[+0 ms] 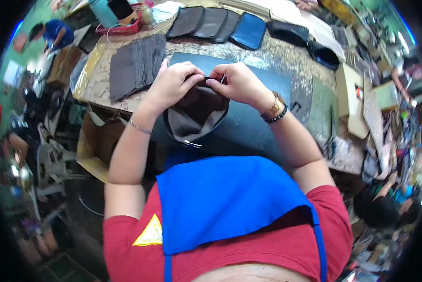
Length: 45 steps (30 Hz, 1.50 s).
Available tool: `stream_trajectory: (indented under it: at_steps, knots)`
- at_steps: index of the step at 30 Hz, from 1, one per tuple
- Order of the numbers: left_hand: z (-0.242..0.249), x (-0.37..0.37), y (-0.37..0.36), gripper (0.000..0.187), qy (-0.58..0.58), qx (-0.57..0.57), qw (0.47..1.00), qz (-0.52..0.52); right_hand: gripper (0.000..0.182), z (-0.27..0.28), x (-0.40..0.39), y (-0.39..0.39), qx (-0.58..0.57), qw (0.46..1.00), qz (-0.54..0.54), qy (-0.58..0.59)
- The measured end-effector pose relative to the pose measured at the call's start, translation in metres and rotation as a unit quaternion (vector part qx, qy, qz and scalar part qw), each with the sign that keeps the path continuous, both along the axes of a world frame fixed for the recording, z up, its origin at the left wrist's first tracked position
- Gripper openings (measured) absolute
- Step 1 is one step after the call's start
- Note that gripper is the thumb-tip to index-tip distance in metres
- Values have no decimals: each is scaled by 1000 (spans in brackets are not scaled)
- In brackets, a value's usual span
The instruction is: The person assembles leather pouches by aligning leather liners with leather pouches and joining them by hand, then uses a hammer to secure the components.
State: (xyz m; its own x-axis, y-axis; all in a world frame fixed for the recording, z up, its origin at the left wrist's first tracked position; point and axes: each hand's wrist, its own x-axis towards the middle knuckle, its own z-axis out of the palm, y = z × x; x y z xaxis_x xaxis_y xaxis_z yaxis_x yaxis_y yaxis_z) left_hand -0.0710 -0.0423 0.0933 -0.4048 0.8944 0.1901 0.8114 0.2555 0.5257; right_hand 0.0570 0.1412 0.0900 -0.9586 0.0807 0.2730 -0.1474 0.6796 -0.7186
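Observation:
A dark pouch-like leather piece with a grey-brown lining (197, 120) hangs open toward me over the near edge of a dark work board (262, 127). At its far rim, my left hand (175, 82) pinches the edge between thumb and fingers. Close beside it, my right hand (239, 84) pinches the same rim, thumb inward. The two thumbs are almost touching. The pouch's outer side is mostly hidden from me. Just left of my left hand lies a stack of dark brown fabric pieces (135, 66).
Along the table's back lie several dark flat pouches (187, 22), a blue-black one (248, 30) and two black rounded pieces (288, 33). A red basket (121, 27) with bottles stands at the back left. Below the left edge sits a cardboard box (91, 141). Other people (58, 33) work nearby.

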Motion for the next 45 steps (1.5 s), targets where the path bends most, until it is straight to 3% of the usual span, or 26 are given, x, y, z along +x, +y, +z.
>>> stream_trajectory:
  at_steps: [5, 7, 10, 11, 16, 18, 25, 28, 31, 33, 34, 41, 45]
  knots:
    - [-9, 6, 4, 30, 131, 61, 985, 95, 18, -6, -2, 8, 13, 998, -42, -45]
    - [-12, 10, -2, 30, 89, 45, 989, 105, 17, -7, 1, 12, 6, 994, -59, -91]
    - [-23, 17, -7, 25, 99, 77, 985, 119, 29, -18, -3, 13, -55, 998, -19, 29]
    - [-23, 19, -8, 24, 123, 87, 981, 125, 35, -17, -2, 15, -76, 997, -5, -26]
    - [-21, 23, -7, 20, 156, 90, 974, 137, 31, 1, -10, 11, -12, 996, 23, -83]
    - [-17, 25, -6, 18, 127, 92, 978, 136, 30, 3, -16, 13, -2, 993, 20, -113]
    - [-14, 27, -6, 12, -55, 47, 985, 158, 21, 5, -14, 10, 72, 997, 12, -24]
    - [-15, 29, -9, 12, 49, 78, 990, 105, 20, 0, -13, 12, 65, 998, 7, -9]
    - [-29, 19, -3, 15, 174, 240, 951, 82, 20, -1, -10, 14, 51, 999, 0, -9]
    - [-32, 16, -4, 19, -87, 152, 977, 119, 20, -1, -11, 15, 47, 999, 2, -12]
    - [-33, 15, -4, 21, -216, 103, 962, 134, 19, 1, -10, 14, 52, 998, 2, -20]
    - [-26, 15, -1, 29, -273, 48, 947, 163, 19, 7, -16, 17, 58, 996, 25, -61]
    - [-26, 15, -5, 28, -190, -12, 976, 104, 21, -5, -22, 27, 95, 995, 4, -35]
